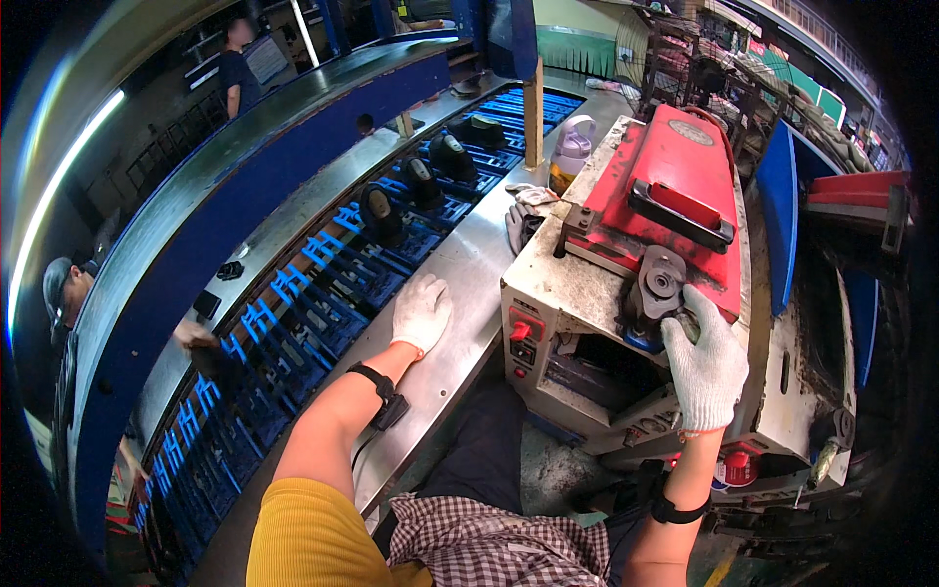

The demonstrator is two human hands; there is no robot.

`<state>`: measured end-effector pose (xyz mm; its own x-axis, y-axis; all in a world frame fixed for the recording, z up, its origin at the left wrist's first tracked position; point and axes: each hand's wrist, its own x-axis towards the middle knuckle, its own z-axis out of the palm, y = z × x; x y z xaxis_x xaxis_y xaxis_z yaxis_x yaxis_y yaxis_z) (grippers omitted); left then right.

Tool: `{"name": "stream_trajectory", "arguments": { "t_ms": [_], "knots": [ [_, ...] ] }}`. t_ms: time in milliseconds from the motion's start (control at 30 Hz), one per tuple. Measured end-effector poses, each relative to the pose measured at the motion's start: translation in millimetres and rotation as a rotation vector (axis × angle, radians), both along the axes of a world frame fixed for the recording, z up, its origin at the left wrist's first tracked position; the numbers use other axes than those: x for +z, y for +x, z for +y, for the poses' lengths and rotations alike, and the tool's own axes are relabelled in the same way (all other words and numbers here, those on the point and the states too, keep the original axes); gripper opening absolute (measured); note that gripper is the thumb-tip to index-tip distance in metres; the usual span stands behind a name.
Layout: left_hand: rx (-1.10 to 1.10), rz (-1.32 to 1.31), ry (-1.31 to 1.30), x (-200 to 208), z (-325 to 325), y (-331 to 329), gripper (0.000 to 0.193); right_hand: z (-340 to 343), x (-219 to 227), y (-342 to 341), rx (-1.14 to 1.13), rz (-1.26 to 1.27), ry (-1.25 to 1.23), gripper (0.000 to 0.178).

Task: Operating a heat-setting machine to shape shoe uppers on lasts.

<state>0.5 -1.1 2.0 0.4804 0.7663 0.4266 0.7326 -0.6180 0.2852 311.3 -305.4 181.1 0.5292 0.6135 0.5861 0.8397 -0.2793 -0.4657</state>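
Note:
My left hand (423, 315), in a white knit glove, rests on the bare metal tabletop (469, 284) beside the conveyor. Its fingers are loosely curled in, with nothing visible in them. My right hand (706, 367), also gloved, is at the front of a red-topped machine (675, 176). Its fingers close on the edge of a dark grey moulded piece (661, 282) with a round ringed disc on its face. That piece sits at the machine's front lip, below the black handle (682, 217). The fingers' far side is hidden.
Dark shoe-shaped items (423, 183) stand on the blue slatted conveyor (318, 252) to the left. A spare glove (518, 223) and a lilac-topped bottle (572, 152) lie near the machine. Red knobs (523, 331) project from its front. A blue overhead beam (245, 157) crosses the left; two people are beyond.

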Motion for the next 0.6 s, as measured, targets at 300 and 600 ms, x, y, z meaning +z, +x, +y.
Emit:
{"name": "stream_trajectory", "arguments": {
  "t_ms": [300, 600],
  "knots": [
    [0.194, -0.067, -0.082, -13, 7, -13, 0.044, 4, -7, 5, -0.014, 0.01, -0.06, 0.047],
    [1.595, -0.49, -0.035, 74, 37, -193, 0.081, 3, 3, 3, -0.072, 0.084, -0.132, 0.045]
  ]
}}
